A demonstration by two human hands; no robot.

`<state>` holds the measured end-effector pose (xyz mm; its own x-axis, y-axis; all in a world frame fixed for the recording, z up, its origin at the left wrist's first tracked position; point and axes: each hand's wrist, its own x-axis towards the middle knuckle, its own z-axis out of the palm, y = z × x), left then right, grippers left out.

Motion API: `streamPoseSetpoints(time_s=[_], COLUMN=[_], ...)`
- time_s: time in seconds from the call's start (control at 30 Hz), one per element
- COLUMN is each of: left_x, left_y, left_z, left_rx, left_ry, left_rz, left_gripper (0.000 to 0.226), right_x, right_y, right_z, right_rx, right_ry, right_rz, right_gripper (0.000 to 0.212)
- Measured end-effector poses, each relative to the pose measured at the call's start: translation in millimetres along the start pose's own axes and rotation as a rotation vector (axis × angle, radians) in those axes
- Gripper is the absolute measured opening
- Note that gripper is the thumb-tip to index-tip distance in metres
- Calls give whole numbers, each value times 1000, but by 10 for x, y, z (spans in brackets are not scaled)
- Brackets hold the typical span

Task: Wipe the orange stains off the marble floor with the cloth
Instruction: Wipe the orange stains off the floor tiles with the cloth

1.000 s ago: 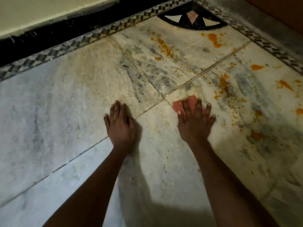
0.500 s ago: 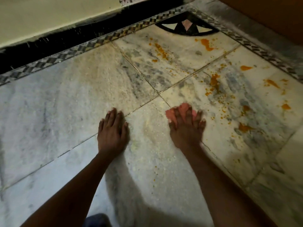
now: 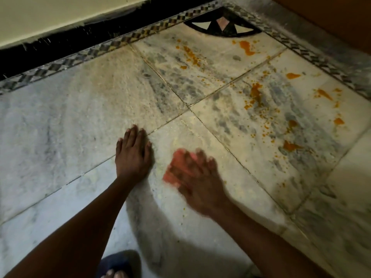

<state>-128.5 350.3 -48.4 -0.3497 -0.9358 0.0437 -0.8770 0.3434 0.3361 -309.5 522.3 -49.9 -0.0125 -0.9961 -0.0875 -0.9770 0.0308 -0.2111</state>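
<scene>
The left hand (image 3: 133, 155) is laid flat, palm down, on the marble floor (image 3: 60, 121), its fingers (image 3: 131, 135) straight and held close together, pointing away from the person; nothing is held in it. Its forearm is stretched forward from the lower left edge. The fingertips lie just at a joint line between two slabs.

The right hand (image 3: 197, 181) is seen just beside the left, also palm down, blurred by motion. It is pressed onto a pink cloth (image 3: 172, 173), which is mostly covered by the hand and shows only past the fingertips and along the thumb side. The fingers appear spread and fairly straight over the cloth; whether any are curled round its edge cannot be told through the blur. The right forearm is angled in from the lower right.

The orange stains (image 3: 256, 93) are scattered over the slabs further away and to the right, well apart from the cloth, up to a patterned border strip (image 3: 112, 44) and a dark corner inlay (image 3: 221, 27). A foot in a dark slipper (image 3: 117, 263) is seen at the bottom edge.
</scene>
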Motion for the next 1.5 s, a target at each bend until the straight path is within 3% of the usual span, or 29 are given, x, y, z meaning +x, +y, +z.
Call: streamPoseSetpoints(time_s=[0.07,0.13,0.27,0.33,0.47,0.57,0.63,0.77,0.8,0.83,0.97,1.03,1.1,1.2,1.27,1.3,1.43,1.5], left_x=[-1,-11,32,30,50,62,77,91,89,75,-8,-90,-237,-552,-732,-761,-782,-800], left_y=[20,32,10,-4,18,41,45,-11,-20,-22,-15,-18,-21,24,60,75,146,188], left_z=[-24,-21,23,25,16,15,28,66,74,86,43,7,-4,30,39,33,28,62], left_rx=[-3,-3,7,15,19,23,10,11,8,-2,-62,-84,-81,-59,-46,-43,-67,-59], left_ry=[7,3,43,65,94,89,81,103,101,92,112,58,19,-18,-15,-16,-4,31], left_rz=[-5,-12,-2,10,-16,-18,-38,-30,-18,-15,-24,-23,-9,23,38,42,4,-4], left_gripper=[66,64,62,60,59,60,60,60,60,60,63,66,69,72,71,70,69,68], right_x=[-351,-469,-51,149,-230,-541,-469,88,169,159,-579,-774,-690,-373,-320,-381,-1157,-1244], right_y=[40,381,809,552,34,252,571,699,526,328,-85,152,408,515,235,94,-39,261], right_z=[-99,-159,-206,-202,-88,-63,-42,-126,-133,-97,64,15,31,-8,24,62,14,-48], right_rx=[-32,-85,-77,-15,20,6,-70,14,38,51,-28,-43,-80,-32,27,18,-66,-31], right_ry=[-131,-191,-39,2,-181,-176,-85,59,67,50,-49,-65,41,166,127,84,-108,-120], right_rz=[-347,-426,77,170,-362,-544,-419,263,329,276,-467,-513,-294,269,394,298,-464,-452], right_gripper=[56,61,61,56,68,71,62,57,59,61,55,57,64,55,58,58,61,60])
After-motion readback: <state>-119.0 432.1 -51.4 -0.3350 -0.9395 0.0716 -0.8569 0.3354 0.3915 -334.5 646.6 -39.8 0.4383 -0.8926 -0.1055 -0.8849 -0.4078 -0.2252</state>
